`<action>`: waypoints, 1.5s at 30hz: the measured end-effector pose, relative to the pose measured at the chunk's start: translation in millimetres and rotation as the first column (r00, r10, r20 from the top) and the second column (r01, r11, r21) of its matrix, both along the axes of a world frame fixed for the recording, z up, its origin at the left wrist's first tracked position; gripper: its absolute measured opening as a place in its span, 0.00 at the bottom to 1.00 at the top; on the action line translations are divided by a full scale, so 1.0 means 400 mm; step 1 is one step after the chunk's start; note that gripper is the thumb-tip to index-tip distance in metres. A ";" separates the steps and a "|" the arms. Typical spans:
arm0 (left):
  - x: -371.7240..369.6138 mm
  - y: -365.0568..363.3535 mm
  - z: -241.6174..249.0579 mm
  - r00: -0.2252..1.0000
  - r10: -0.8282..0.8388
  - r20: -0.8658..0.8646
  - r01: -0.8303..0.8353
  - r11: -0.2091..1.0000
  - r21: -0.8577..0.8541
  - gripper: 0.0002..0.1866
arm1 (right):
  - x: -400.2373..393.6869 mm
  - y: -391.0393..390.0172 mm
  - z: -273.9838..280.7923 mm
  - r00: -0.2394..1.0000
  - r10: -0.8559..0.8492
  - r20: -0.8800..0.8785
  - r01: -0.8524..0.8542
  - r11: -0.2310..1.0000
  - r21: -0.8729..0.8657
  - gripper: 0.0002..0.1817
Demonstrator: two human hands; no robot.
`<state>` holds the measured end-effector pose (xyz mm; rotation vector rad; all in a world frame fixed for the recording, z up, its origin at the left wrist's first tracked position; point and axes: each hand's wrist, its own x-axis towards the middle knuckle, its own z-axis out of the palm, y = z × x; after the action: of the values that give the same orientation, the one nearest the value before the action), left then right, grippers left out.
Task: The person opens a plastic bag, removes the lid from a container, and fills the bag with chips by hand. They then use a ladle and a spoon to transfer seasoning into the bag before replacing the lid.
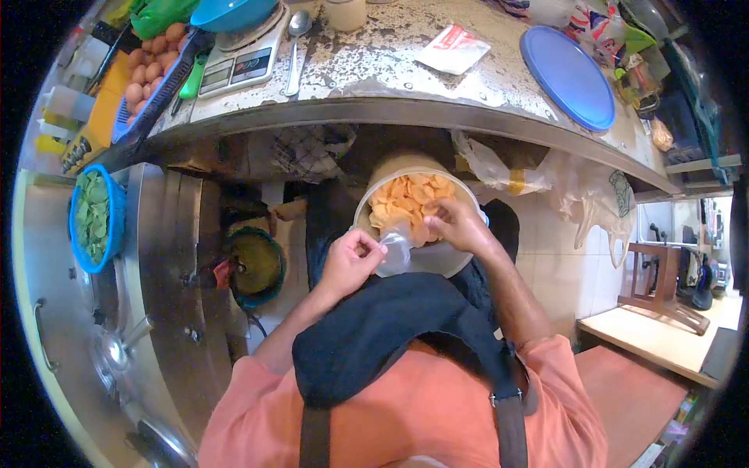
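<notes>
- Bag [395,248]: small, clear plastic, lying at the near rim of the tub [374,204], just below the chips [407,199].
- Left hand [349,261]: fingers pinching the bag's left edge.
- Right hand [459,225]: nearer the chips, fingers curling closed over them at the bag's mouth.
- Tub: sitting under the tabletop [390,66].

My left hand [349,261] pinches the edge of a small clear plastic bag [395,248] over the white bucket [437,257] of orange chips [406,199]. My right hand [459,224] reaches into the chips. A blue lid [567,76] lies on the counter [374,66] above.
</notes>
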<state>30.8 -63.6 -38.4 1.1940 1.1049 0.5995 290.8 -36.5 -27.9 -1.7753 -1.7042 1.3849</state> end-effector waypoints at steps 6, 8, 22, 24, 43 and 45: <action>-0.014 -0.019 0.002 0.981 0.148 0.125 -0.148 0.989 -0.003 0.15 | -0.125 0.131 -0.144 0.832 0.155 0.533 -0.260 0.957 0.129 0.23; -0.015 -0.018 0.011 0.982 0.156 0.107 -0.158 0.987 0.007 0.15 | -0.153 0.164 -0.154 0.738 0.216 0.639 -0.264 0.964 -0.021 0.22; 0.027 0.033 -0.009 0.981 0.024 0.194 0.004 0.990 -0.144 0.07 | -0.019 -0.062 0.041 0.923 -0.354 -0.148 0.380 0.897 0.224 0.09; 0.043 0.039 -0.008 0.974 0.034 0.224 0.003 0.987 -0.162 0.07 | -0.024 -0.101 0.100 0.939 -0.311 -0.150 0.340 0.906 0.253 0.10; 0.017 -0.022 -0.008 0.987 0.131 0.097 -0.138 0.988 0.067 0.27 | -0.097 0.146 -0.204 0.894 -0.043 0.445 -0.091 0.958 0.274 0.15; 0.011 -0.029 -0.009 0.992 0.111 0.063 -0.117 0.988 0.102 0.29 | -0.119 0.182 -0.219 0.881 0.003 0.474 -0.104 0.977 0.187 0.16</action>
<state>35.2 -75.3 -42.1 1.2021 1.1094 0.7839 243.3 36.2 -115.4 -2.0689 -2.0609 0.7834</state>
